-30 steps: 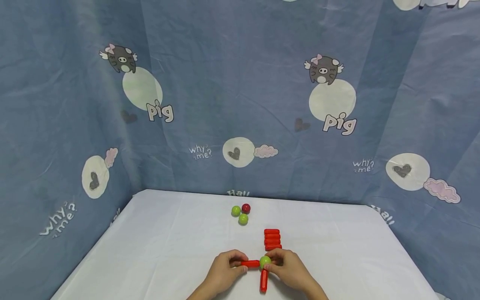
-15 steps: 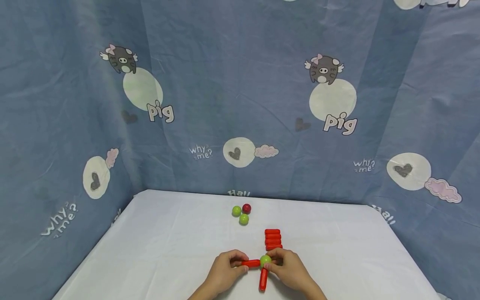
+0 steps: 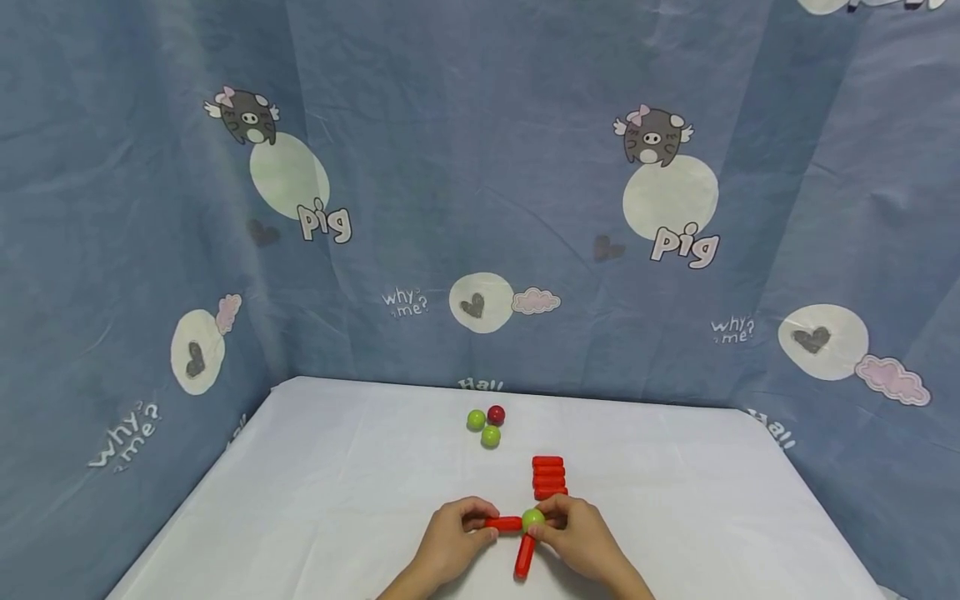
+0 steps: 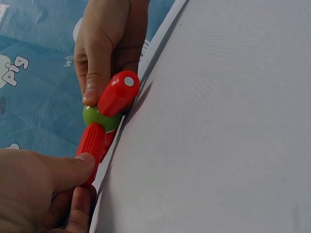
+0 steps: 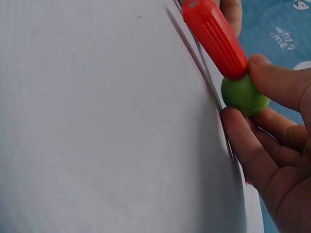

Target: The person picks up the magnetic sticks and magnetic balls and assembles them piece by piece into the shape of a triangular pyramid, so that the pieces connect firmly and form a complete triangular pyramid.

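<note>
Between thumb and fingers my left hand [image 3: 452, 540] pinches a red rod [image 3: 507, 523], whose far end meets a green ball [image 3: 533, 521]. That ball is held by the thumb and fingertips of my right hand [image 3: 581, 537]. A second red rod [image 3: 525, 557] joins the ball and points toward the front of the table and slightly left. Seen from the left wrist, this second rod [image 4: 119, 92] shows a pale round disc on its free end. The right wrist view has the green ball [image 5: 244, 94] between thumb and fingertips.
Several red rods [image 3: 549, 477] lie side by side just beyond my right hand. Farther back, two green balls [image 3: 491, 437] and a dark red ball [image 3: 496, 415] sit in a cluster. White cloth covers the table [image 3: 360, 467]; a blue printed curtain [image 3: 375, 208] hangs behind and at the sides.
The free end of the front red rod has swung a little to the left. Both hands keep their holds, and the head view has shifted slightly.
</note>
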The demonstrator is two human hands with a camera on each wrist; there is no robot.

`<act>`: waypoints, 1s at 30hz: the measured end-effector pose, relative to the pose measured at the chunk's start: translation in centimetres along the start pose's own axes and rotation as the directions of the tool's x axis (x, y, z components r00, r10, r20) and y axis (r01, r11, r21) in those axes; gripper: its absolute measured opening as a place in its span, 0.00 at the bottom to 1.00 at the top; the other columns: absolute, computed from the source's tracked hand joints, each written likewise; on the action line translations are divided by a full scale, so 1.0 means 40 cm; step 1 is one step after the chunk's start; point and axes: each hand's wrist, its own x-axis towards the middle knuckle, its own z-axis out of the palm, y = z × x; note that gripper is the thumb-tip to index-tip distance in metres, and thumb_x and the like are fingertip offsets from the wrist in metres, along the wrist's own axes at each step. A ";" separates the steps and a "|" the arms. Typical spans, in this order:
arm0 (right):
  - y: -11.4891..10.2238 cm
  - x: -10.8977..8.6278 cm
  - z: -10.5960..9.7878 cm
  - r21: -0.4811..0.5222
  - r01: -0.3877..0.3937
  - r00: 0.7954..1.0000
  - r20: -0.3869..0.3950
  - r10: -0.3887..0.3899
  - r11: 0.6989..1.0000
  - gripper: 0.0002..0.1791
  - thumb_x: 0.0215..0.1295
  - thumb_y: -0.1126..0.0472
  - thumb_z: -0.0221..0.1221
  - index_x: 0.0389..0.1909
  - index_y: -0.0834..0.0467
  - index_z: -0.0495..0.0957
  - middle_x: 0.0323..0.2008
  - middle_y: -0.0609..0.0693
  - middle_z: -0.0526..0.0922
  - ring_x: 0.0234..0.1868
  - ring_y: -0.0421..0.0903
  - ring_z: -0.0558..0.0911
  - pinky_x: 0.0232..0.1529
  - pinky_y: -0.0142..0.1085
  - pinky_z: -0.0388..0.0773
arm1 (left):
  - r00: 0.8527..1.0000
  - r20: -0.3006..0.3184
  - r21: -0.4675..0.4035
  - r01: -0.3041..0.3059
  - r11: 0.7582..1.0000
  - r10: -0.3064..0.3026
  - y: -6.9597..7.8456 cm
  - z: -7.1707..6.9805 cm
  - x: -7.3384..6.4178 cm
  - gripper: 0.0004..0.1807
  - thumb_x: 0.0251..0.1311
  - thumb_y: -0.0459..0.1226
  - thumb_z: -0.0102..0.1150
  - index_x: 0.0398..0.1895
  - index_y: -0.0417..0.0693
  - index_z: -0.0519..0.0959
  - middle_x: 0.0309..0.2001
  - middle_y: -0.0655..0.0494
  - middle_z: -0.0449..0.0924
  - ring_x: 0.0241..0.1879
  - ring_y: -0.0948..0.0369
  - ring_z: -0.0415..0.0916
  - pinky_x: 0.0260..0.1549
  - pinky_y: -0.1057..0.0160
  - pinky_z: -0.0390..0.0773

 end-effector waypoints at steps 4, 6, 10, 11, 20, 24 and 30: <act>-0.002 0.000 -0.006 -0.008 -0.007 1.000 0.029 0.007 1.000 0.17 0.58 0.52 0.74 0.42 0.58 0.84 0.33 0.45 0.85 0.35 0.41 0.80 0.35 0.31 0.79 | 1.000 0.005 0.001 -0.010 1.000 0.010 0.002 -0.001 0.000 0.09 0.57 0.31 0.71 0.40 0.51 0.85 0.41 0.59 0.85 0.42 0.64 0.81 0.44 0.63 0.84; -0.002 0.000 -0.008 -0.005 -0.009 0.999 0.048 0.009 1.000 0.17 0.58 0.53 0.74 0.42 0.58 0.83 0.32 0.45 0.84 0.34 0.42 0.79 0.33 0.31 0.78 | 1.000 0.010 0.002 -0.007 1.000 0.007 0.003 -0.001 -0.001 0.09 0.58 0.31 0.71 0.40 0.51 0.85 0.41 0.59 0.85 0.42 0.64 0.81 0.44 0.62 0.84; 0.000 0.002 -0.010 -0.010 -0.004 0.997 0.077 0.005 1.000 0.19 0.59 0.51 0.73 0.45 0.58 0.82 0.34 0.46 0.83 0.36 0.43 0.79 0.34 0.33 0.79 | 1.000 0.016 0.002 -0.006 1.000 0.006 0.002 -0.001 -0.002 0.09 0.58 0.31 0.71 0.40 0.52 0.85 0.41 0.59 0.85 0.43 0.63 0.82 0.45 0.61 0.84; 0.001 0.003 -0.009 -0.015 0.007 0.997 0.080 -0.006 1.000 0.20 0.59 0.51 0.73 0.47 0.58 0.82 0.36 0.46 0.84 0.37 0.43 0.79 0.36 0.34 0.81 | 1.000 0.017 0.001 -0.004 1.000 0.004 0.001 -0.001 -0.002 0.09 0.58 0.31 0.71 0.40 0.52 0.85 0.41 0.59 0.85 0.43 0.63 0.82 0.45 0.61 0.84; -0.004 -0.002 -0.006 -0.022 0.090 0.993 0.081 -0.088 0.996 0.22 0.60 0.54 0.72 0.54 0.54 0.83 0.45 0.47 0.86 0.42 0.43 0.83 0.48 0.44 0.85 | 0.999 0.026 -0.010 -0.032 0.999 0.032 -0.002 -0.003 0.000 0.09 0.58 0.31 0.71 0.41 0.51 0.85 0.42 0.58 0.86 0.44 0.62 0.83 0.45 0.61 0.85; -0.007 -0.002 -0.006 -0.028 0.093 0.993 0.081 -0.090 0.995 0.18 0.60 0.55 0.72 0.51 0.53 0.84 0.44 0.47 0.85 0.42 0.43 0.82 0.48 0.44 0.85 | 0.999 0.025 -0.010 -0.033 0.999 0.033 -0.003 -0.002 0.000 0.09 0.58 0.32 0.71 0.41 0.51 0.85 0.42 0.58 0.86 0.44 0.63 0.83 0.45 0.63 0.85; -0.006 -0.002 -0.004 -0.043 0.078 0.994 0.078 -0.074 0.996 0.17 0.60 0.57 0.72 0.50 0.52 0.85 0.44 0.46 0.85 0.42 0.43 0.82 0.49 0.45 0.85 | 0.999 0.019 -0.033 -0.046 0.998 0.047 -0.004 -0.002 0.000 0.10 0.58 0.32 0.71 0.43 0.48 0.85 0.44 0.55 0.85 0.45 0.60 0.84 0.43 0.65 0.85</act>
